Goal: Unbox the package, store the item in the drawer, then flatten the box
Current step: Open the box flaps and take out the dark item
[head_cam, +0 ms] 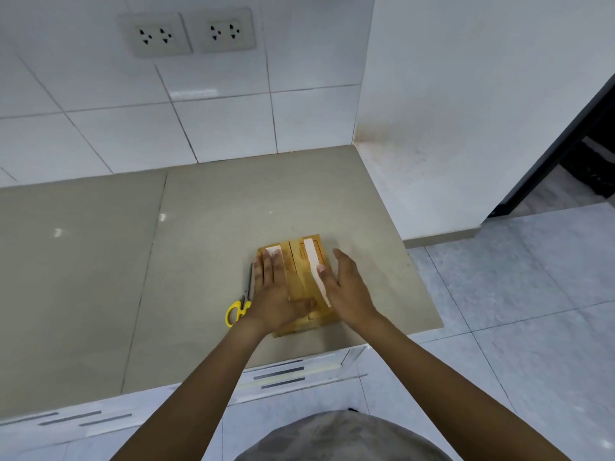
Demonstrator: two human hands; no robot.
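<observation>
Seen from the head camera, a small brown cardboard box (301,281) with pale strips of tape along its top lies on the smooth beige table (206,247), near the table's front right corner. It looks low and mostly pressed down, though how flat it truly lies I cannot tell.

The left hand (271,294) rests palm down on the left part of the box, fingers spread and pointing away from the person, thumb stretched to the right across the cardboard. Its grip is wide and flat, closed on nothing. The right hand (346,291) sits at the right edge of the box, tilted onto its side, fingers straight and together; its thumb touches the long white tape strip (316,271) that runs down the right half of the box. This grip too is wide, pressing against the box and not clasping it.

Just left of the left hand, touching or almost touching its outer edge, lies a pair of scissors with yellow plastic handles (240,304), blades pointing away from the person and partly hidden by the hand.

Below both wrists, under the table's front edge, are white drawer fronts with dark handle strips (283,374). Well beyond the fingertips rises a white tiled wall carrying two grey double power sockets (188,33). To the right of the right hand is pale grey floor tile (515,294).
</observation>
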